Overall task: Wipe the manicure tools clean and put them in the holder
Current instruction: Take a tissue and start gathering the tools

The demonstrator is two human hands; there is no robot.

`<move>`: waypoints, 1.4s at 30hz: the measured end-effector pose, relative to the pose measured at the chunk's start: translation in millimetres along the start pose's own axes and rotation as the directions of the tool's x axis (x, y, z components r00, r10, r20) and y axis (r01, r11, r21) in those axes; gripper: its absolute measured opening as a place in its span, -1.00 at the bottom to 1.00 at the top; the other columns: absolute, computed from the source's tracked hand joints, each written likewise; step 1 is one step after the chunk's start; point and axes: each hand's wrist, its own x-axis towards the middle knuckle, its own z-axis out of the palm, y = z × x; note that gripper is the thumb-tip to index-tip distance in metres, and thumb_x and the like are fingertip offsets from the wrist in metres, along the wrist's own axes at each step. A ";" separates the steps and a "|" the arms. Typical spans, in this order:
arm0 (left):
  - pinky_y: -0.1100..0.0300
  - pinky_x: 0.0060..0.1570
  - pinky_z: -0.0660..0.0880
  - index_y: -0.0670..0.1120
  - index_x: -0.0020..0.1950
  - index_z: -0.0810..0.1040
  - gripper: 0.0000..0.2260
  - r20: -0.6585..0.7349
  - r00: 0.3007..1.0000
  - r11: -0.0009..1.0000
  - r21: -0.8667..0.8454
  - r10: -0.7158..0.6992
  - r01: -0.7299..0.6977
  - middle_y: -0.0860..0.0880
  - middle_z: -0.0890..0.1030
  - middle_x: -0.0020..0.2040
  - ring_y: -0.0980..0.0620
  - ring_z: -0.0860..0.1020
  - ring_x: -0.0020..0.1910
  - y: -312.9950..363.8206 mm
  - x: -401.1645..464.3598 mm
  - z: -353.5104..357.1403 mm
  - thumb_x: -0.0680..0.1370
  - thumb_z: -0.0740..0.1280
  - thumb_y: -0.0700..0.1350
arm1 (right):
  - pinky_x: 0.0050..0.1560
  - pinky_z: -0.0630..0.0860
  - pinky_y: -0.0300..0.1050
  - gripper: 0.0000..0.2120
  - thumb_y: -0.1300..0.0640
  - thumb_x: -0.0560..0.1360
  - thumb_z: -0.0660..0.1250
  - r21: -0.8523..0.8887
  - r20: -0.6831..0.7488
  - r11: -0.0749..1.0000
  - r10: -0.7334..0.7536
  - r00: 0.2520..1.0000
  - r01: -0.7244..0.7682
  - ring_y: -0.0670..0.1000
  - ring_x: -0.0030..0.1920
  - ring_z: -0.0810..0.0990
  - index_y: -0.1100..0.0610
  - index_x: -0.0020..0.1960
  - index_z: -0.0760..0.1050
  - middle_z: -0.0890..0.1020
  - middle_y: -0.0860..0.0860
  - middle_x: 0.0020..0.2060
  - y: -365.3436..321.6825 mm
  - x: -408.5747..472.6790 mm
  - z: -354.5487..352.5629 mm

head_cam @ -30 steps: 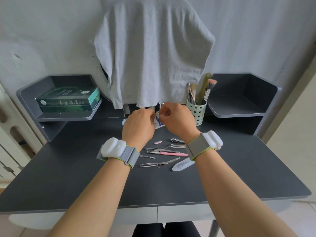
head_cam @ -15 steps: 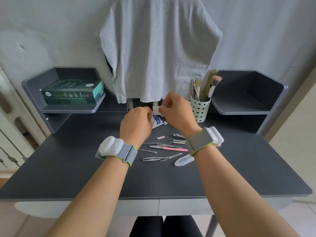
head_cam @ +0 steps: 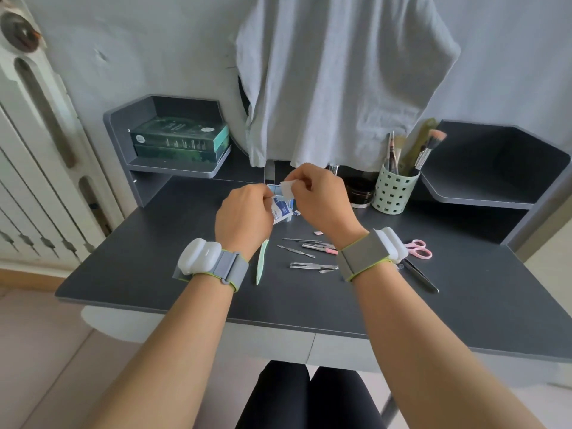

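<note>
Fingers (head_cam: 299, 184) of both hands pinch the wipe packet (head_cam: 282, 209) between them.

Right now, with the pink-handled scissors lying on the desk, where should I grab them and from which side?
Probably best to take the pink-handled scissors by the pink loops, coming from above on the right. They lie flat on the desk, loops toward the back and the dark blades running toward the front edge. The loops are the widest, blunt part. The right hand is nearer but busy pinching a white wipe.

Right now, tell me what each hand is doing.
Left hand: closed, gripping the wipe packet.
Right hand: closed, pinching the white wipe at the packet's top.
</note>
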 end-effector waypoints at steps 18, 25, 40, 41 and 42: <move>0.19 -0.29 0.33 -0.08 0.11 0.63 -0.81 -0.197 0.955 0.975 -0.020 -0.221 0.222 -0.08 0.69 0.05 -0.12 0.63 0.02 -112.3 -77.9 -63.2 0.62 0.24 -0.11 | -0.01 0.57 -0.02 -0.76 0.26 0.57 0.17 0.076 0.149 0.980 -0.192 0.970 0.182 0.01 -0.03 0.59 0.07 0.02 0.60 0.65 0.00 -0.02 -92.8 -49.4 95.8; 0.13 -0.23 0.35 -0.11 0.08 0.60 -0.81 -0.214 0.932 0.955 -0.025 -0.293 0.295 -0.11 0.67 0.03 -0.16 0.61 0.00 -137.8 -105.1 -70.8 0.61 0.19 -0.16 | -0.04 0.57 -0.01 -0.76 0.27 0.56 0.14 0.086 0.208 0.973 -0.230 0.951 0.216 0.01 -0.06 0.57 0.07 -0.01 0.57 0.63 0.01 -0.03 -107.3 -74.5 126.8; 0.08 -0.31 0.38 -0.17 -0.19 0.46 -0.82 -0.088 0.871 0.875 -0.082 -0.483 0.477 -0.08 0.52 -0.25 -0.16 0.50 -0.21 -178.9 -162.8 -54.7 0.57 0.13 -0.21 | -0.19 0.45 -0.25 -0.74 0.26 0.60 0.14 0.075 0.256 0.960 -0.279 0.925 0.269 -0.05 -0.10 0.53 0.07 0.05 0.59 0.54 -0.06 -0.05 -118.2 -107.1 164.9; 0.09 -0.32 0.38 -0.17 -0.19 0.44 -0.82 -0.081 0.865 0.868 -0.087 -0.496 0.489 -0.06 0.49 -0.27 -0.16 0.50 -0.22 -181.6 -166.5 -54.7 0.57 0.12 -0.21 | -0.21 0.43 -0.28 -0.74 0.26 0.61 0.13 0.078 0.260 0.959 -0.283 0.923 0.272 -0.06 -0.09 0.52 0.08 0.06 0.59 0.54 -0.05 -0.05 -119.4 -108.3 168.2; 0.09 -0.31 0.39 -0.17 -0.16 0.46 -0.82 -0.073 0.859 0.862 -0.081 -0.507 0.501 -0.04 0.49 -0.26 -0.15 0.50 -0.21 -184.3 -169.6 -54.6 0.58 0.12 -0.20 | -0.21 0.43 -0.30 -0.74 0.26 0.61 0.14 0.080 0.264 0.958 -0.286 0.921 0.275 -0.06 -0.09 0.52 0.08 0.06 0.59 0.54 -0.05 -0.04 -120.5 -109.2 171.2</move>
